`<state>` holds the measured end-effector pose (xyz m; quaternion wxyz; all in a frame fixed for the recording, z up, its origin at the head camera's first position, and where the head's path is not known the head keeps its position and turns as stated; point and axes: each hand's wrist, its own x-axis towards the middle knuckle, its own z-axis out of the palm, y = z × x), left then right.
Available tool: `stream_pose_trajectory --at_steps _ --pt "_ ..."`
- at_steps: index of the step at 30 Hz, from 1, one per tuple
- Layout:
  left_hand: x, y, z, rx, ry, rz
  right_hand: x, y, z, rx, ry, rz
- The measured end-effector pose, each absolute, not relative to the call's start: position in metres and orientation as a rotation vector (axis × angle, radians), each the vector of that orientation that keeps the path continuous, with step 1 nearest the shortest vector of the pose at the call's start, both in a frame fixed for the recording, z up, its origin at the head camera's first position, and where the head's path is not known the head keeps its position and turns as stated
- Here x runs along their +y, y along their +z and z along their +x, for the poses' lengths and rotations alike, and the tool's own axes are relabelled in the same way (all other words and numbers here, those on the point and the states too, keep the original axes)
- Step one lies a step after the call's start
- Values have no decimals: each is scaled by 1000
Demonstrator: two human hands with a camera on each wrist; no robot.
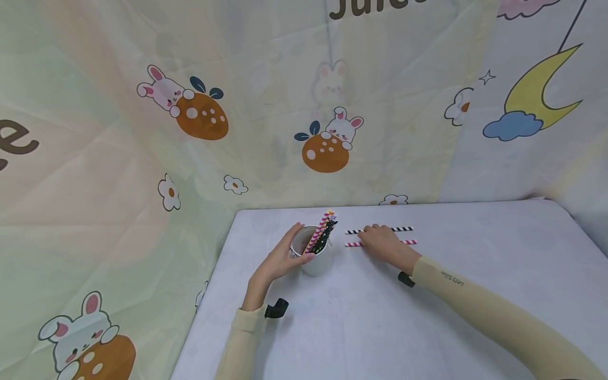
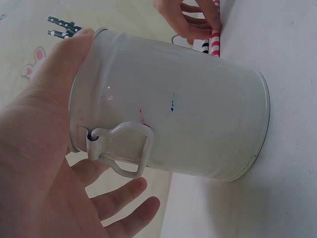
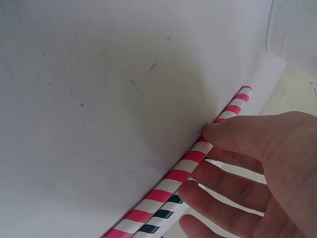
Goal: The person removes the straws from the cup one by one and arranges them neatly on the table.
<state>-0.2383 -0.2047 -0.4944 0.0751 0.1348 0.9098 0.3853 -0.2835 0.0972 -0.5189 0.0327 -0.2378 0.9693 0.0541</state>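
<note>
My left hand (image 1: 281, 258) grips a small white metal pail (image 2: 193, 109) by its rim, thumb on the near side and fingers around the other. The pail stands upright on the table, with a wire loop handle (image 2: 146, 148) on its side. Pink-striped straws (image 1: 316, 232) and dark patterned straws (image 1: 325, 235) lean inside it. To the right, my right hand (image 1: 383, 245) pinches a red-and-white striped paper straw (image 3: 161, 192) lying on the table, thumb on one side and fingers on the other. Behind it lies a black-and-white striped straw (image 1: 404, 229), partly hidden by the hand.
A white-covered table (image 1: 361, 327) carries everything, its back edge just beyond the straws. A printed cloth (image 1: 266, 105) with rabbits and a moon hangs behind it and at the left. Dark wrist cameras (image 1: 277, 308) sit on both of my wrists.
</note>
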Motion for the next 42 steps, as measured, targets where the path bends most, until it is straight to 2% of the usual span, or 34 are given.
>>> stream_pose_trajectory --at_steps 25,42 --pt "-204 -493 -237 2718 1179 393 102 -507 -283 2937 -80 -655" --pt "-205 -494 -238 2711 1186 382 109 -495 -295 2764 -994 -495"
